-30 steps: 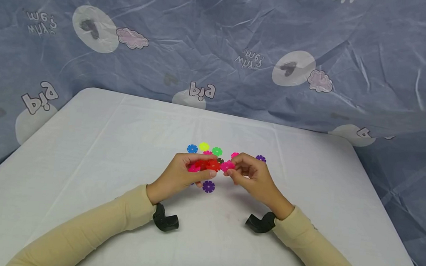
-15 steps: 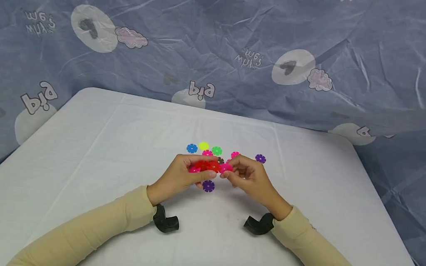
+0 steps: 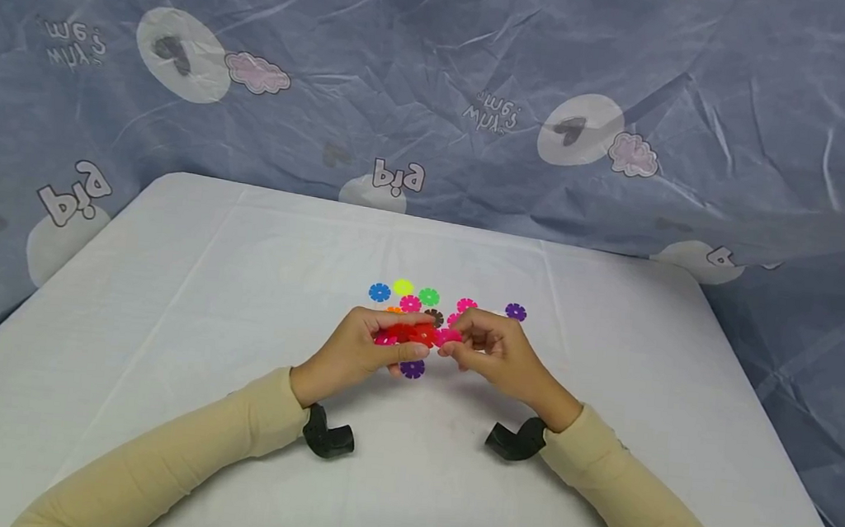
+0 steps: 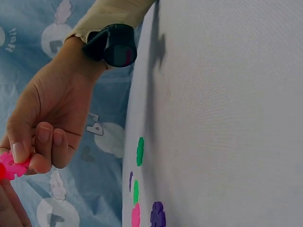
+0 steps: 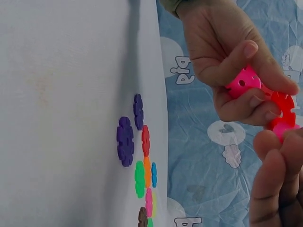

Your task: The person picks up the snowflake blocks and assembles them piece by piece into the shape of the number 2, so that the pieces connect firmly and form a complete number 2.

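My left hand (image 3: 357,343) holds a small chain of flower-shaped interlocking discs above the white table. In it are red discs (image 3: 423,335) and a pink disc (image 5: 246,81) nearer the palm. From the right, my right hand (image 3: 508,357) pinches another pink disc (image 3: 447,337) between thumb and fingers. That disc's edge meets the end red disc; whether their slots are locked cannot be told. In the left wrist view the right thumb presses on the pink disc (image 4: 18,166). Fingers cover parts of the chain.
Loose discs lie on the table beyond and under the hands: blue (image 3: 380,292), yellow (image 3: 403,288), green (image 3: 430,297), brown (image 3: 434,319), pink (image 3: 467,305) and purple (image 3: 515,312). A nearer purple disc (image 3: 412,369) lies below the left hand. Patterned blue cloth (image 3: 330,107) hangs behind.
My right hand has come slightly left and down, bringing its pink disc up against the red discs. The left hand has stayed almost still, with its discs tilting a little.
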### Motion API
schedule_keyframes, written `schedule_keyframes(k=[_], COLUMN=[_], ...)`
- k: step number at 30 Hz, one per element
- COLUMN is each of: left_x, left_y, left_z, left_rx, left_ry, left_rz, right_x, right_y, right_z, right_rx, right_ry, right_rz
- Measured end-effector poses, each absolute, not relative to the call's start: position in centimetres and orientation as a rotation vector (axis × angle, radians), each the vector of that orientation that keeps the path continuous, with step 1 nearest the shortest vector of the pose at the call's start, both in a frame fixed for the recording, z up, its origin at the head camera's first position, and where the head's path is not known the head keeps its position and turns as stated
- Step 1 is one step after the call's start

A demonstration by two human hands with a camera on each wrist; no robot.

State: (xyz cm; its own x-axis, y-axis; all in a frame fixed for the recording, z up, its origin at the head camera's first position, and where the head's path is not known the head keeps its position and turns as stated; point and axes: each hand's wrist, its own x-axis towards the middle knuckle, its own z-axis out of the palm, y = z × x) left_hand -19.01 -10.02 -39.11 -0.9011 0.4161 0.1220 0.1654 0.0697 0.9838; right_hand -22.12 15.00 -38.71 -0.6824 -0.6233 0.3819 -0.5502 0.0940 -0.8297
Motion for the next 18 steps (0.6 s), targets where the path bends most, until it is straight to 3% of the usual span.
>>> schedule_keyframes(k=[8,18], left_x=[-19.06,-19.86], left_y=[-10.13,-10.27], left_z=[-39.20,-39.24], left_rx=[0.621,0.505], left_ry=[2.151,2.064], left_rz=[1.924,1.983], right_x=[-22.19,-21.85], right_y=[14.61,14.07], right_z=[-38.87,-38.78], right_rx=[-1.222,-0.938], right_ry=[2.263,2.185], right_rz=[-1.646,-1.796])
